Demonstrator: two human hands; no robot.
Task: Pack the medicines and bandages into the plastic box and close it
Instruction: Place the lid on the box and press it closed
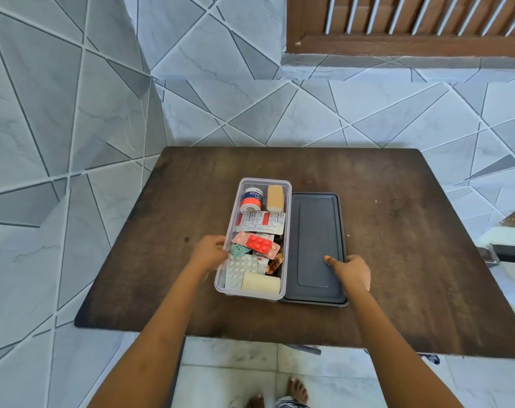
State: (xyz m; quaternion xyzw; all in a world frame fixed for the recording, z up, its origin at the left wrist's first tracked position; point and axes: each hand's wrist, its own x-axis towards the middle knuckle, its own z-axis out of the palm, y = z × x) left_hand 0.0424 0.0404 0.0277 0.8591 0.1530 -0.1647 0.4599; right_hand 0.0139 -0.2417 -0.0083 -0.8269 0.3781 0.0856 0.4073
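Observation:
A clear plastic box (234, 203) stands open in the middle of the dark wooden table (397, 231). Inside lie an adhesive tape roll (252, 199), a tan bandage (275, 198), a cream bandage roll (260, 282) and several blister strips, among them a red one (259, 242) and a white one (241, 267). The grey lid (315, 248) lies flat against the box's right side. My left hand (209, 251) holds the box's left wall. My right hand (352, 270) grips the lid's right edge, thumb on top.
The table stands against a grey tiled wall with a brown slatted window at the upper right. A white object (503, 240) sits just past the table's right edge. My bare feet show on the floor tiles below the front edge.

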